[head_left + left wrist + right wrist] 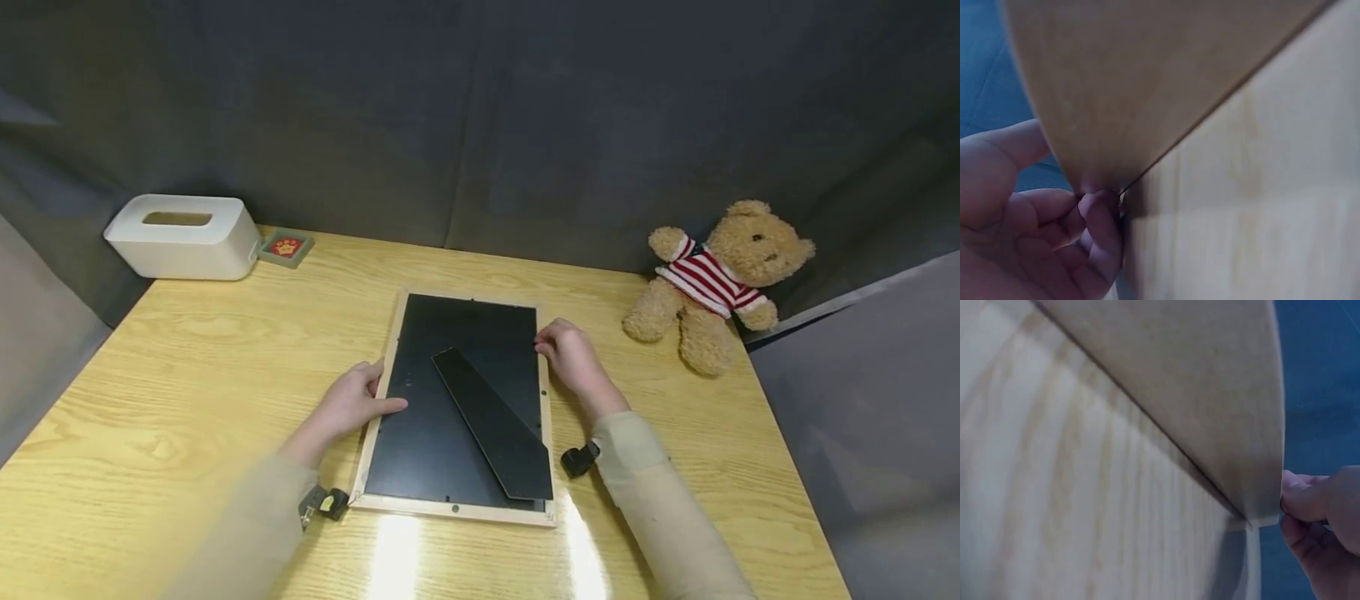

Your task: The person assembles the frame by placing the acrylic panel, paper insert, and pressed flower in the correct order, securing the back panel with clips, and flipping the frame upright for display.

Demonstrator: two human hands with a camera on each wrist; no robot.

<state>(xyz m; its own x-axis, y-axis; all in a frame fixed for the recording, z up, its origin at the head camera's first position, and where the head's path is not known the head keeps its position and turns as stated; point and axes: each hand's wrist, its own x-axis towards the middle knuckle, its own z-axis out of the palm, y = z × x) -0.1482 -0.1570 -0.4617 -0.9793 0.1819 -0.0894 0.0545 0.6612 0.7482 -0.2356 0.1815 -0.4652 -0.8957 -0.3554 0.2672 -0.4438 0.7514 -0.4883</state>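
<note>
A picture frame (455,509) of pale wood lies face down on the table, its black backing board (427,442) upward. A black easel stand (498,433) slants across the board. At the frame's left side my left hand (348,404) grips the edge, thumb over the backing and fingers curled at the side; the left wrist view shows those fingers (1100,219) against the wooden side. My right hand (570,354) has its curled fingertips on the upper right edge. In the right wrist view, thumb and fingers (1304,500) pinch at that edge; what lies beneath the fingertips is hidden.
A white tissue box (191,254) stands at the back left, beside a small grey square item with a red paw print (287,247). A teddy bear (705,283) in a striped shirt leans at the back right. Dark curtains (450,125) hang behind the wooden table (187,367).
</note>
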